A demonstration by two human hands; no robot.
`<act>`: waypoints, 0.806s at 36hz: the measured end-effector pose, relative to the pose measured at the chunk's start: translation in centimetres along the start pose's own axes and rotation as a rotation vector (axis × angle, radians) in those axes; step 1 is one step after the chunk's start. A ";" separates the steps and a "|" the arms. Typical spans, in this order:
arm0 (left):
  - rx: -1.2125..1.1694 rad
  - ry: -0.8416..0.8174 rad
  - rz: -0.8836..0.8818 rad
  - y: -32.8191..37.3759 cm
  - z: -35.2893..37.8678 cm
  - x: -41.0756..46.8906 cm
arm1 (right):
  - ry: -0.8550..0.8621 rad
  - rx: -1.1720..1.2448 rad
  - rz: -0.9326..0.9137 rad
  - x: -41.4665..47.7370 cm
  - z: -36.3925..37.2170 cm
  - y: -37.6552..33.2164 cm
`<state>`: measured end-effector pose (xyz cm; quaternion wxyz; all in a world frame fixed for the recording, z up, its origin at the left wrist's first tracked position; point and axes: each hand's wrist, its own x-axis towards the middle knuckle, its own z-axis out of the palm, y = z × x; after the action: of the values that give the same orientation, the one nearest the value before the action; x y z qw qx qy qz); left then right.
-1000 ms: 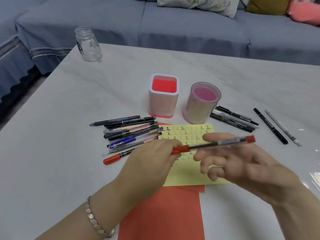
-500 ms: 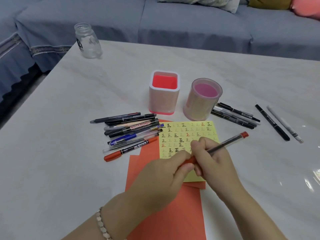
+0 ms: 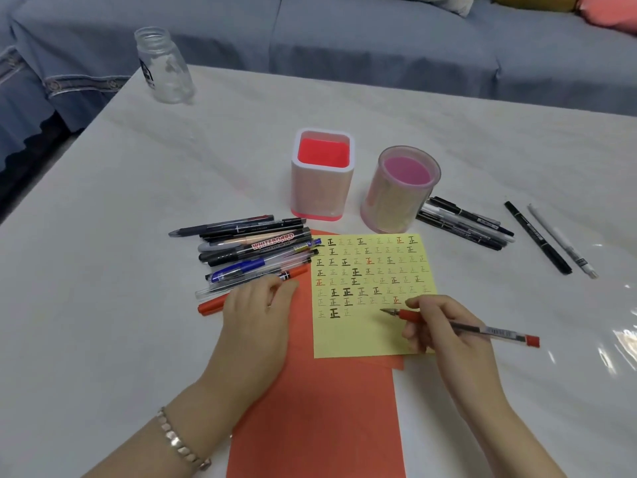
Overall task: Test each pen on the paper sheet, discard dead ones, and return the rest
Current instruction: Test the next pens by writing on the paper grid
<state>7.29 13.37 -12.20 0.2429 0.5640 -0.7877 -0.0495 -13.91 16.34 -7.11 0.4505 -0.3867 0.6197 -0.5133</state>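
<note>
Pens (image 3: 255,251) first: heaped in a loose pile on the left of the tabletop (image 3: 103,270), barrels roughly parallel, tips reaching the edge of the yellow paper sheet (image 3: 372,336). Probably the untested lot. Against the foot of the round holder (image 3: 400,201), a tighter cluster of dark pens (image 3: 465,224). Farther right, well apart, a black marker (image 3: 537,238) and a white pen (image 3: 562,241) side by side. Likely the sorted keepers and rejects, in no order that can be told. Nothing standing in the square holder (image 3: 322,188) or the round one, so nothing returned yet.

Sheet filled over roughly its upper two-thirds with rows of small test marks in black, grey and a few red, with the bottom strip bare. Judged past the middle of the testing, with sorting and returning left.

Now under test: red gel pen (image 3: 462,327), uncapped, pinched near its red collar in the grip of the right hand (image 3: 444,336), fine metal tip at the sheet just below the last red mark. Contact too fine to call. Left hand (image 3: 256,315) back-up on the orange paper (image 3: 310,408) beside the pile, fingers loosely bent. Cannot tell whether that grip holds anything, underside hidden.

Clear, slim plastic barrel. Glossy, marble-veined tabletop. Matte papers. Translucent plastic holders, one boxy, one cylindrical.
</note>
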 end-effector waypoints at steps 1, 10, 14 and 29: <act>-0.019 -0.001 0.030 0.5 0.0 0.2 | -0.004 0.009 -0.003 0.0 0.0 0.1; -0.041 -0.269 0.187 3.1 1.9 1.2 | 0.019 0.011 -0.035 1.5 0.8 0.3; 0.032 -0.302 0.156 2.9 2.5 1.3 | 0.071 -0.072 -0.076 2.2 1.5 0.7; -0.009 -0.216 0.118 2.9 3.1 1.2 | 0.301 -0.186 -0.134 3.4 5.3 3.6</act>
<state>3.16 12.74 -13.49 0.1615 0.5069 -0.8409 -0.0992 -9.97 12.22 -11.55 0.2797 -0.3861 0.6977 -0.5348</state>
